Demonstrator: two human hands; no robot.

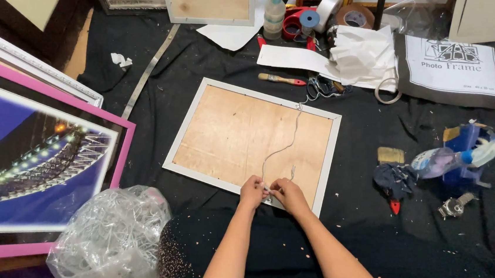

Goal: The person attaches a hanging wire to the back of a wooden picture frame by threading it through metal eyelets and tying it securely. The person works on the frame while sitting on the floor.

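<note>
A white picture frame (331,157) lies face down on black cloth, its brown backing board (242,135) up. A thin white cord (287,143) runs from the frame's far edge across the board to its near edge. My left hand (253,191) and my right hand (289,195) meet at the near rail, both pinching the cord's end where it meets the frame. A short loose cord end sticks up just above my right hand.
A large pink-framed picture (33,163) lies at left, crumpled plastic wrap (110,237) at front left. Behind the frame: a paintbrush (281,79), papers (360,56), tape rolls (354,15), a bottle (274,14). At right: a spray bottle (455,158), pliers (394,183), a wristwatch (456,205).
</note>
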